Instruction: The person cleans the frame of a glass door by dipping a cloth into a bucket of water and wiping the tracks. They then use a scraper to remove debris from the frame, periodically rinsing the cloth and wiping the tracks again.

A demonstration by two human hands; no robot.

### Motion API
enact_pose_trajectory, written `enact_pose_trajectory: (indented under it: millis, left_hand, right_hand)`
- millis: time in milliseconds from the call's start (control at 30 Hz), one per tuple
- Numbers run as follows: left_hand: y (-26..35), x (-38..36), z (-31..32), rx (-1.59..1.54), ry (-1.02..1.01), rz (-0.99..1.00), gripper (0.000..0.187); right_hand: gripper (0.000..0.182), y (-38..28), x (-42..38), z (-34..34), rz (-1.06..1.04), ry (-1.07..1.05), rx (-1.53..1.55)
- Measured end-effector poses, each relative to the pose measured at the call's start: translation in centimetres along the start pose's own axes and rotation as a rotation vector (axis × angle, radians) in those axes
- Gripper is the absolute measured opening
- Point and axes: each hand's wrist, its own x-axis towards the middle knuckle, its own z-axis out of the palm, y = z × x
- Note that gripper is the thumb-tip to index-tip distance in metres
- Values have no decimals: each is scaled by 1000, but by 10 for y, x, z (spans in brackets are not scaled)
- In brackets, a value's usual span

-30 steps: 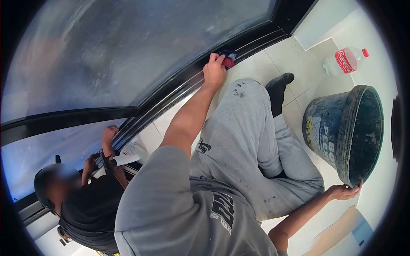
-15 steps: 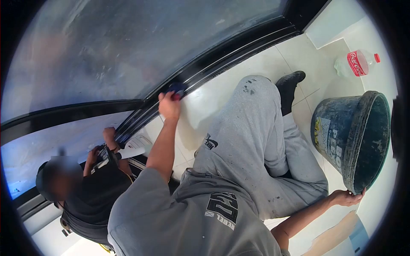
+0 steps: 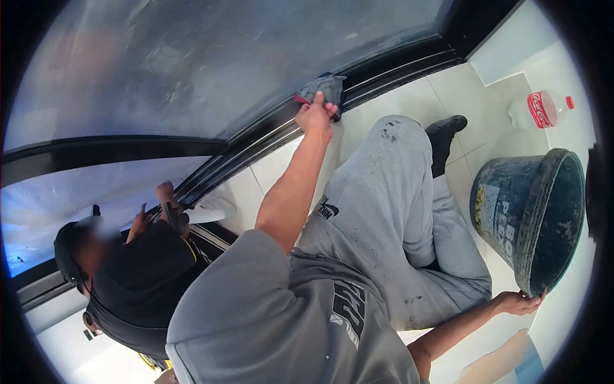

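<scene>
My left hand (image 3: 316, 116) holds a grey cloth (image 3: 323, 88) with red and dark blue at its edges. It presses the cloth against the black frame (image 3: 377, 72) along the bottom of a large, smeared glass panel (image 3: 211, 70). At the right, the fingers of my right hand (image 3: 519, 302) are on the rim of a dark, scuffed bucket (image 3: 505, 198). The bucket's mouth faces right in the view, and its inside looks dark with pale flecks. My legs in grey trousers (image 3: 377, 192) are folded on the floor between the frame and the bucket.
A co-worker in black (image 3: 144, 275) sits close on the left, hands at the frame, with a dark tool (image 3: 176, 217). A white container (image 3: 214, 209) is beside them. A Coca-Cola bottle (image 3: 542, 109) is near the wall; cardboard (image 3: 495, 361) lies at lower right.
My left hand has slid the cloth along the frame, up and to the right, and the cloth now shows more fully. My right hand stays on the bucket rim.
</scene>
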Motion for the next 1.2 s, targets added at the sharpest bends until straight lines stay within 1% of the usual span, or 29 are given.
enact_pose_trajectory:
  millis: [100, 133, 167, 200, 267, 333, 367, 400, 433, 467, 500, 600, 633, 667, 733, 767, 800, 867, 900, 933, 1000, 1033, 1067, 1133, 1200]
  left_hand:
    - [1, 24, -13, -47, 89, 65, 22]
    - [8, 28, -21, -72, 158, 51, 22]
    - [16, 30, -33, -97, 228, 37, 23]
    - [24, 31, -49, -122, 304, 21, 23]
    - [42, 48, -94, -123, 337, 90, 27]
    - [69, 61, -137, -127, 409, 82, 29]
    - [79, 71, -163, -155, 411, 116, 28]
    - [90, 78, -182, -183, 412, 153, 28]
    - [103, 78, -192, -156, 440, 141, 28]
    - [113, 79, -197, -128, 466, 131, 30]
    - [114, 87, -204, -155, 419, 122, 33]
    - [109, 93, -210, -166, 431, 167, 35]
    - [109, 74, -196, -191, 450, 190, 28]
    - [107, 60, -188, -130, 484, 212, 25]
    - [106, 38, -177, -12, 555, 267, 20]
    - [105, 21, -169, 246, 623, 276, 15]
    - [98, 17, -162, 363, 440, 613, 13]
    - [79, 7, -149, 577, 26, 1258, 8]
    - [64, 0, -139, 725, 119, 1185, 6]
    - [49, -6, -125, 869, 219, 1106, 10]
    - [29, -9, -85, 848, -183, 1328, 32]
    - [20, -5, -65, 981, -242, 1348, 35]
    - [9, -2, -43, 960, -295, 1323, 34]
    - [-16, 13, -8, 937, -350, 1208, 29]
    - [-23, 6, 19, 983, -433, 1155, 27]
  right_hand:
    - [46, -1, 2, -3, 3, -6, -11]
    - [46, -6, 0, -1, 9, -10, -14]
    - [46, -15, -3, 2, 74, 13, 3]
    - [46, -11, -3, 1, 53, 12, 8]
    - [46, 1, 0, 0, 11, 14, 17]
    - [46, 4, 1, 1, -2, 14, 3]
    - [46, 5, 1, -1, -7, 15, -6]
    - [46, 4, 2, -1, 4, 12, 22]
    - [46, 3, 1, 0, 16, 10, 47]
    - [45, 2, 0, 0, 29, 11, 72]
    - [45, 5, 0, -1, 38, 5, 64]
    - [45, 10, 2, -5, 44, -16, 30]
    - [45, 4, 0, -4, 43, -21, 15]
    - [46, -3, -2, -4, 44, -27, 2]
    - [45, -8, -3, -3, 79, -21, 95]
    - [45, -3, -1, -3, 93, -22, 149]
    - [44, 1, -1, -1, 107, -25, 205]
    - [44, 10, 2, -2, 55, -12, 150]
    - [44, 14, 4, -3, 26, -11, 125]
    - [45, 15, 6, -3, 23, -1, 91]
    - [45, 14, 4, -3, 26, 7, 32]
    - [45, 11, 3, -1, 28, 5, 68]
    - [46, 9, 2, -1, 30, 1, 39]
    - [46, 6, 3, -3, 25, 2, -32]
    - [47, 8, 4, -2, 46, 10, -8]
